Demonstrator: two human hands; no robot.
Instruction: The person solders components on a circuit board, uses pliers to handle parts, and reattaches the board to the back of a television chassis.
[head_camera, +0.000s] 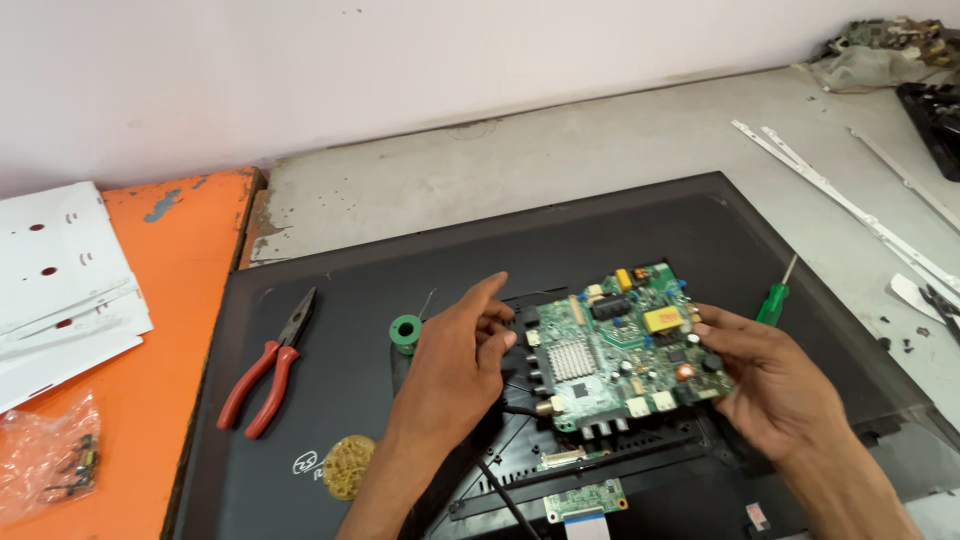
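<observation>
1. Hands first: left hand (462, 345) gripping the left edge of a green circuit board (625, 345), fingers curled near the row of connectors; right hand (775, 385) clamped on the right edge, thumb on top. Both closed on the board, held apart by its width.
2. Board lifted and tilted, hovering just above the black back cover of a flat television (400, 290) lying face down. Free of the panel already; a black cable (500, 480) running from its lower left corner down out of view, whether plugged in cannot be told.
3. Board itself: rigid, densely populated, with a ribbed silver heatsink, a yellow block component, white sockets and round metal jacks along the lower edge.
4. Small green strip board (585, 498) lying below, on the opened part of the cover.
5. Nearby on the cover: green solder spool (405, 333), red-handled pliers (265, 365), brassy wire tip-cleaner (348, 466).
6. Green-handled screwdriver (775, 298) just beside the right hand.
7. Further out: grey, stained surface (600, 160), long white strips (850, 205), orange table (190, 260) with white sheets (60, 280) and a crinkled clear bag of small parts (50, 455).
</observation>
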